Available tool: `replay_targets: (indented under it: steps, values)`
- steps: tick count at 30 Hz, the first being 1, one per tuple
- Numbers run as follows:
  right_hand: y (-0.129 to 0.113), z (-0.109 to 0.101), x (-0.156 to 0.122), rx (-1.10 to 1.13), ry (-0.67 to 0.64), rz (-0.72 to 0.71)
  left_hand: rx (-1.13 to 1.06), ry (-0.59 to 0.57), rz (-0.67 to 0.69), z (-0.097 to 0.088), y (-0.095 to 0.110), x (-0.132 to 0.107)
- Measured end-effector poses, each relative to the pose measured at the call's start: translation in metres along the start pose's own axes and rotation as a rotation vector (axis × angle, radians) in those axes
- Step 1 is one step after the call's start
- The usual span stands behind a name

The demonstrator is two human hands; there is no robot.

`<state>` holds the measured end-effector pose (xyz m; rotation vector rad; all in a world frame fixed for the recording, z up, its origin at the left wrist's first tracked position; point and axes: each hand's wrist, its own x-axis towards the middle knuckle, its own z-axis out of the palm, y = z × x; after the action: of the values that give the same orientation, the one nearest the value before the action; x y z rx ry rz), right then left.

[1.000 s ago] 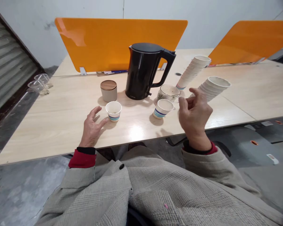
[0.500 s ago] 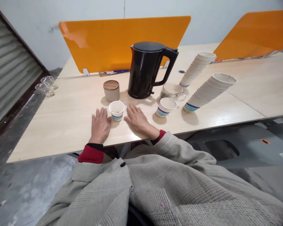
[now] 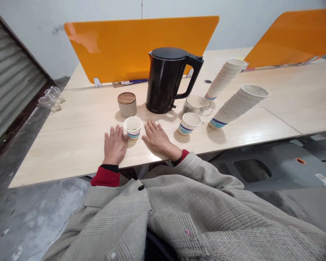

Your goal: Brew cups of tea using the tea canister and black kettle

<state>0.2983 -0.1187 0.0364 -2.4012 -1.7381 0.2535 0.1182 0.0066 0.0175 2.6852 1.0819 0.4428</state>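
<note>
My left hand (image 3: 115, 145) lies flat on the pale wooden table (image 3: 70, 145), fingers stretched out, just left of a paper cup (image 3: 133, 132). Dark bits show at the bottom of that cup. On its other side my right hand (image 3: 157, 137) rests palm down, open and holding nothing. Behind the cup stands a grey canister (image 3: 127, 108) with a wooden lid. A black electric kettle (image 3: 163, 83) stands upright beyond my right hand. To the right is a second paper cup (image 3: 188, 125), close to a ribbed glass cup (image 3: 196, 105) with dark contents.
Two tilted stacks of paper cups, a near stack (image 3: 236, 107) and a far stack (image 3: 225, 79), stand at the right. An orange divider (image 3: 119, 47) rises behind the kettle. Clear cups (image 3: 53, 99) sit by the table's left edge. A grey chair (image 3: 277, 166) is at the right.
Both hands stay flat on the table beside the cup. The view has shifted slightly; no object has visibly moved on the table.
</note>
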Motion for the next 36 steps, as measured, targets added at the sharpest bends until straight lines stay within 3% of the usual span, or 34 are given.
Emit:
replay_targets:
  steps: [36]
  values:
    - [0.003,0.010,-0.001,-0.053,0.052,-0.024,0.013,-0.030,-0.007,-0.002,0.001,-0.003]
